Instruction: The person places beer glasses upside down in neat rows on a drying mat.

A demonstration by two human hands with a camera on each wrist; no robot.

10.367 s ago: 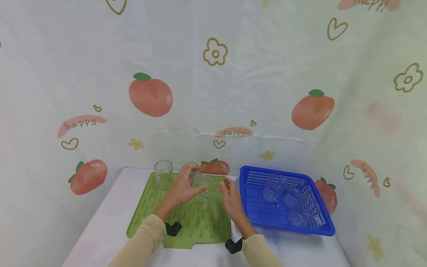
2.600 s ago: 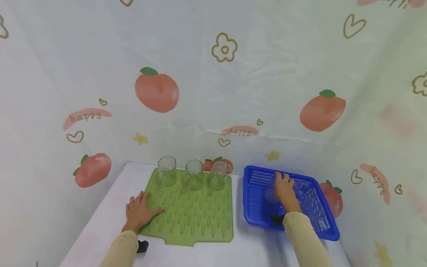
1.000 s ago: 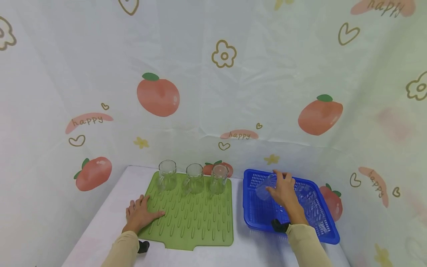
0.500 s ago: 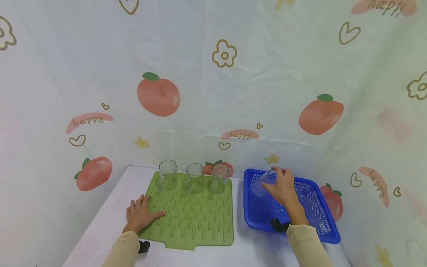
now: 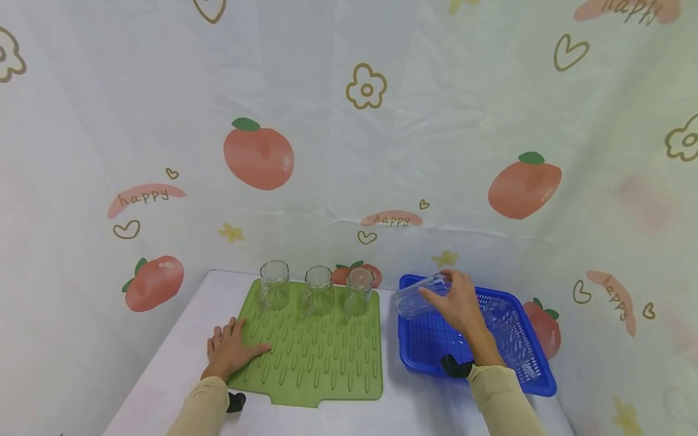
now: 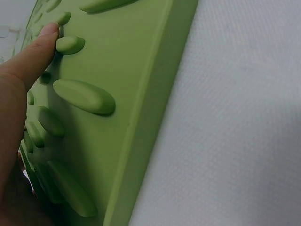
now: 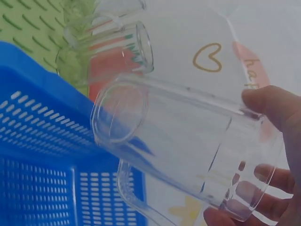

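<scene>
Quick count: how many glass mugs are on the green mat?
3, in a row along the far edge of the green mat: left mug, middle mug and right mug. The right hand holds another mug; glassware in the blue basket overlaps too much to count.

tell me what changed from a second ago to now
The right hand, gripping a clear glass mug, has raised it leftward from the blue plastic basket. The left hand on the green ridged mat and three clear glass mugs standing there stayed put.
</scene>
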